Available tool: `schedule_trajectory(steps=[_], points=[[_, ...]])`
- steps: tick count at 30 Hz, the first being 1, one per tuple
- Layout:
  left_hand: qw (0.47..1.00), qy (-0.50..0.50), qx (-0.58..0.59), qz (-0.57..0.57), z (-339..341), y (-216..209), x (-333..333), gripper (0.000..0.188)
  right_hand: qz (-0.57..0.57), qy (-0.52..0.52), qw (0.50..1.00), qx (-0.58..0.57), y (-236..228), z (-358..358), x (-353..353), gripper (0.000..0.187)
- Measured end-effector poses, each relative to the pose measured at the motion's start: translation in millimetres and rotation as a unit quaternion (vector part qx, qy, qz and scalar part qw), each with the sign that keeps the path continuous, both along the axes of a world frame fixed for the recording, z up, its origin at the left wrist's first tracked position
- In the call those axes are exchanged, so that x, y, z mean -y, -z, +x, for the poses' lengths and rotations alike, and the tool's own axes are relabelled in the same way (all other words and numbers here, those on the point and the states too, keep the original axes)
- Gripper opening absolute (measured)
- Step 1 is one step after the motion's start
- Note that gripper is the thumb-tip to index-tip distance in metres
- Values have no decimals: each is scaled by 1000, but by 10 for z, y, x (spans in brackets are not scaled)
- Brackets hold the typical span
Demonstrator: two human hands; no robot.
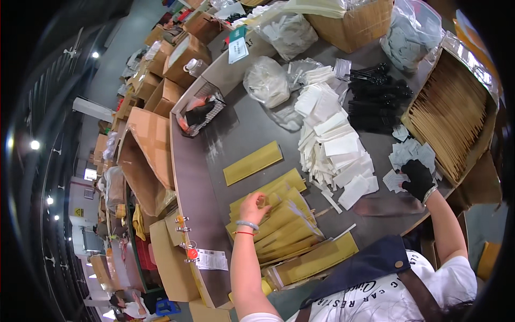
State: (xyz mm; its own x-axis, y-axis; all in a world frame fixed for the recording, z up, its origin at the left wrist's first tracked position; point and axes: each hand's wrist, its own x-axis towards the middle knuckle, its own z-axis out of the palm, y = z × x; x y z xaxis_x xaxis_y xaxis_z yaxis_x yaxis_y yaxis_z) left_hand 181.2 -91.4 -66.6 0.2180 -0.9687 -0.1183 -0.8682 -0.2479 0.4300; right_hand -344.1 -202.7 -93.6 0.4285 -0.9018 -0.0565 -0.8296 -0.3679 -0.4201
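Observation:
My bare left hand (254, 208), with a bracelet and red string at the wrist, is over a fanned pile of flat yellow-brown paper sleeves (287, 220). Its fingers are loosely curled and apart, and nothing shows between them. A black glove covers my right hand (417, 180), whose fingers are closed on a small pale printed card (394, 181). Just beyond that hand lies a loose heap of similar cards (413, 154). One single sleeve (252, 163) lies apart, farther off from the pile.
White paper slips (335, 142) spread down the table's middle, beside bundled black items (375, 102). At right stands a carton (453, 112) packed with brown sheets. Plastic bags (266, 82) and a wire basket (203, 112) stand farther back. A raised board (196, 225) edges the left side.

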Motion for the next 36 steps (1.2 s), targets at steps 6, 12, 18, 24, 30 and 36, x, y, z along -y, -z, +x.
schedule_trajectory(steps=[6,12,18,24,30,36], points=[[997,46,67,-13,-20,-50,46,40,-10,67,992,103,18,-46,-30,22],[994,-47,-89,-39,133,13,4,19,85,157,961,209,-19,-74,-2,21],[957,-20,-128,-260,-510,-808,183,4,167,235,904,315,-11,-226,7,34],[966,102,-156,-181,-1119,-633,380,12,228,274,859,368,122,-382,-14,29],[979,165,77,-88,-1244,-168,-10,42,266,302,859,317,-71,-220,-57,18],[968,163,189,-38,-1546,-386,-296,90,-19,215,944,251,-298,-124,-94,12]])
